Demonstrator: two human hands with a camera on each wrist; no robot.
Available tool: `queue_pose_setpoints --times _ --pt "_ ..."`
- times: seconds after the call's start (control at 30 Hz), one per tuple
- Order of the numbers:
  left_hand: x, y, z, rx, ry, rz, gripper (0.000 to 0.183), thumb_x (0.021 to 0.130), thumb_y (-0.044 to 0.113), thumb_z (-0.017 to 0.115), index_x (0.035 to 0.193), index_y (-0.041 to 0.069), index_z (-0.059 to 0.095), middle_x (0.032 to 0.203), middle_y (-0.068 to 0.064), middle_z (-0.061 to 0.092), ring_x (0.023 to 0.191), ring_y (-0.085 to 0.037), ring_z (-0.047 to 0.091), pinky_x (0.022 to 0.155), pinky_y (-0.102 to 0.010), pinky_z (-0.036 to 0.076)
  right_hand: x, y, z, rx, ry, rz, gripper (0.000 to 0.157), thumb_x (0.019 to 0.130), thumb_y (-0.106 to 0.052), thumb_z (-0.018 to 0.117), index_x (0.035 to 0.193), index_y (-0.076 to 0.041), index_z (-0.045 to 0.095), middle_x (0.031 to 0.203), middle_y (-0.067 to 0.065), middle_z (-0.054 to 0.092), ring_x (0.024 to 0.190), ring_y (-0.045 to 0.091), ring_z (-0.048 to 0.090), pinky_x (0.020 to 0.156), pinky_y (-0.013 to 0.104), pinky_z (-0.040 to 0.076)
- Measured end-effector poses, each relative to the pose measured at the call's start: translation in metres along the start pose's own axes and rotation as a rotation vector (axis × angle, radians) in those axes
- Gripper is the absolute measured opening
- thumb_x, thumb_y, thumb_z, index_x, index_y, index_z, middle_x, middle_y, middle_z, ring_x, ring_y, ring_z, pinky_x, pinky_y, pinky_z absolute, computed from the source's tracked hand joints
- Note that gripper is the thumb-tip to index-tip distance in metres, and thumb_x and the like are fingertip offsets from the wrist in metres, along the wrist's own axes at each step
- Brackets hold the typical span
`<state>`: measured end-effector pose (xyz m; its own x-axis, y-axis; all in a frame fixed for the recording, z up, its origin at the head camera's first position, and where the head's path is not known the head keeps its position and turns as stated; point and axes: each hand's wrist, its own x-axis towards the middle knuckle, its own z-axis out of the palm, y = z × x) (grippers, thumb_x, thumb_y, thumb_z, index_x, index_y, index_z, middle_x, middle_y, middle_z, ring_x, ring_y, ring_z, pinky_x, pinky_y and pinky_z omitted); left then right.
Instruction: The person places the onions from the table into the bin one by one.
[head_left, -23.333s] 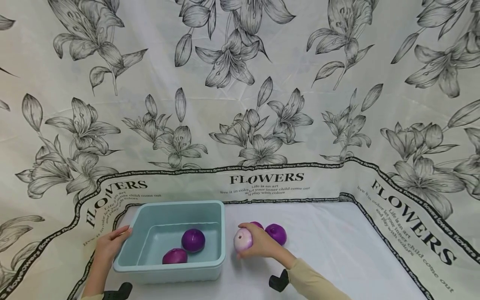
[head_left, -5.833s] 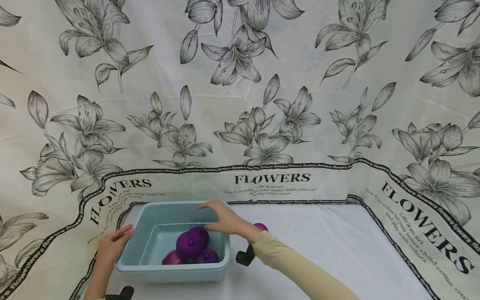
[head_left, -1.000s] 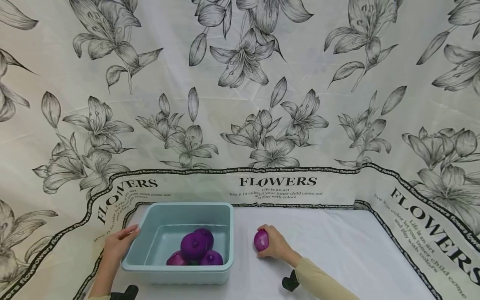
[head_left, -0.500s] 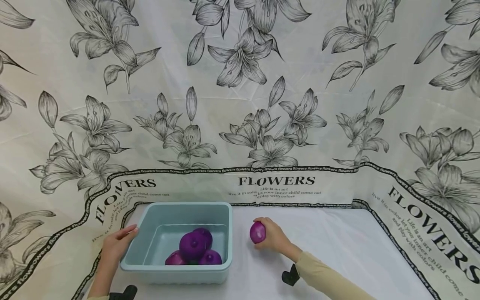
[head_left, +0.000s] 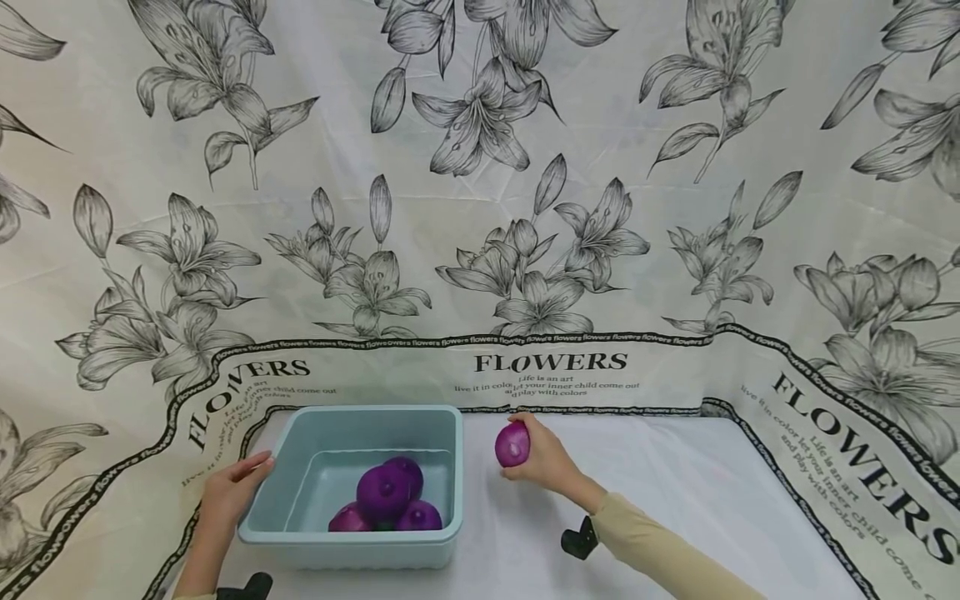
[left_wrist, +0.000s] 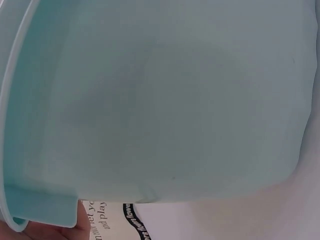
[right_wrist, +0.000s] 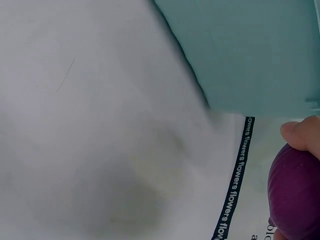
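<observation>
My left hand grips the left rim of a light blue plastic basin. In the left wrist view the basin's outer wall fills most of the picture, with fingertips at the rim in the lower left corner. To the right of the basin, my right hand holds a shiny purple onion between thumb and fingers, raised over the table with a shadow below. The right wrist view shows that onion close up, the thumb against its side. Inside the basin several purple onions lie heaped toward the front right.
A white cloth covers the table. Behind and at both sides hangs a white curtain printed with grey lilies and a black lettered band. Black wrist mounts sit by both beige sleeves.
Since 23 seconds ago, more onions lie in the basin and those on the right table are gone. Over the last second, the right hand has lifted the onion up and slightly leftward; the left hand stays.
</observation>
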<state>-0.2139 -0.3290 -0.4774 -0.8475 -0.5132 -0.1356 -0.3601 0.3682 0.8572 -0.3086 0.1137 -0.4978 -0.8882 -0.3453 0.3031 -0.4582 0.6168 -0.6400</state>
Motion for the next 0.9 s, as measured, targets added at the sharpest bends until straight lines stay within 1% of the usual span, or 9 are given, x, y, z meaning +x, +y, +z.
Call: queue_pose_setpoints --times 0.23,0.5,0.7,0.9 --pt "-0.001 0.002 0.000 0.006 0.003 0.003 0.058 0.092 0.039 0.061 0.132 -0.002 0.054 0.137 -0.028 0.051 0.125 -0.045 0.047 0.100 -0.056 0.038 0.011 -0.014 -0.008 -0.003 0.003 -0.032 0.077 0.058 -0.017 0.091 0.122 -0.005 0.051 0.120 0.013 0.060 0.108 0.030 0.061 0.085 0.046 0.055" --pt "0.000 0.003 0.001 -0.001 0.002 -0.009 0.056 0.092 0.038 0.061 0.131 -0.001 0.055 0.138 -0.027 0.050 0.126 -0.044 0.046 0.103 -0.057 0.037 0.026 -0.039 -0.013 -0.043 -0.012 -0.127 0.074 0.059 -0.018 0.090 0.121 -0.008 0.053 0.118 0.008 0.060 0.107 0.023 0.060 0.085 0.041 0.056" --pt "-0.001 0.002 0.001 0.005 0.017 -0.005 0.055 0.091 0.037 0.062 0.130 -0.002 0.056 0.136 -0.027 0.051 0.126 -0.045 0.046 0.102 -0.057 0.037 0.036 -0.060 -0.012 -0.027 -0.031 -0.179 0.074 0.060 -0.017 0.090 0.124 -0.007 0.053 0.122 0.009 0.059 0.109 0.024 0.059 0.087 0.041 0.055" --pt "-0.001 0.000 0.000 0.006 0.012 0.000 0.056 0.091 0.038 0.062 0.130 -0.002 0.055 0.136 -0.027 0.052 0.125 -0.045 0.047 0.101 -0.057 0.038 0.048 -0.081 -0.005 -0.014 -0.062 -0.243 0.076 0.062 -0.019 0.089 0.129 -0.005 0.054 0.125 0.011 0.060 0.111 0.025 0.060 0.089 0.041 0.054"
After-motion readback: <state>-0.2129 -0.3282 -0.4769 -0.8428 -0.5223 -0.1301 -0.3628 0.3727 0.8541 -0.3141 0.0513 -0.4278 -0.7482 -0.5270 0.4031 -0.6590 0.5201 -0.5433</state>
